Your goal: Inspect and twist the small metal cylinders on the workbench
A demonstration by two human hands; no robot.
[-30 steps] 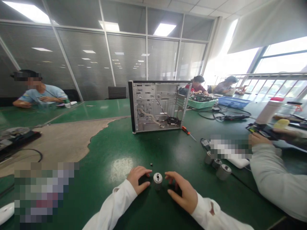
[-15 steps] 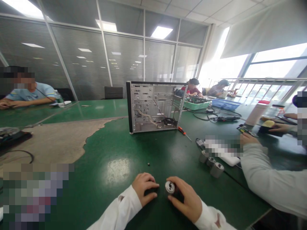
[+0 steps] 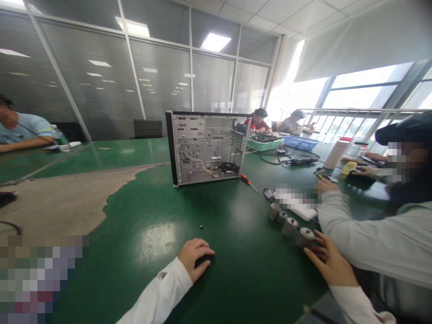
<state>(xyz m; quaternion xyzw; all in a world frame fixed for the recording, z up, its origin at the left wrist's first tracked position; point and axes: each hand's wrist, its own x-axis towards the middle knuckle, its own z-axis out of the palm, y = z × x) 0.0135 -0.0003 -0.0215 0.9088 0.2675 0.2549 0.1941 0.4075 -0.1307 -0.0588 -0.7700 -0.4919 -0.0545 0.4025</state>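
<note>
My left hand [image 3: 196, 258] rests curled over a small black object [image 3: 204, 260] on the green table top [image 3: 236, 252], mostly hiding it. My right hand [image 3: 329, 264] lies open at the near end of a row of several metal cylinders, its fingers against the last cylinder [image 3: 305, 236]. The other cylinders, such as one [image 3: 289, 226], stand upright toward the far side. A tiny dark screw [image 3: 201, 227] sits on the table ahead of my left hand.
An open computer case [image 3: 205, 148] stands ahead, with an orange-handled screwdriver [image 3: 248, 181] beside it. A blurred white item [image 3: 297, 200] lies beyond the cylinders. A co-worker's grey sleeve [image 3: 371, 234] reaches in at right. Further back are a green tray [image 3: 264, 143] and blue basket [image 3: 301, 142].
My right hand has moved right, carrying the metal cylinder from in front of me to the end of the row, and has let it go. My left hand has stayed put.
</note>
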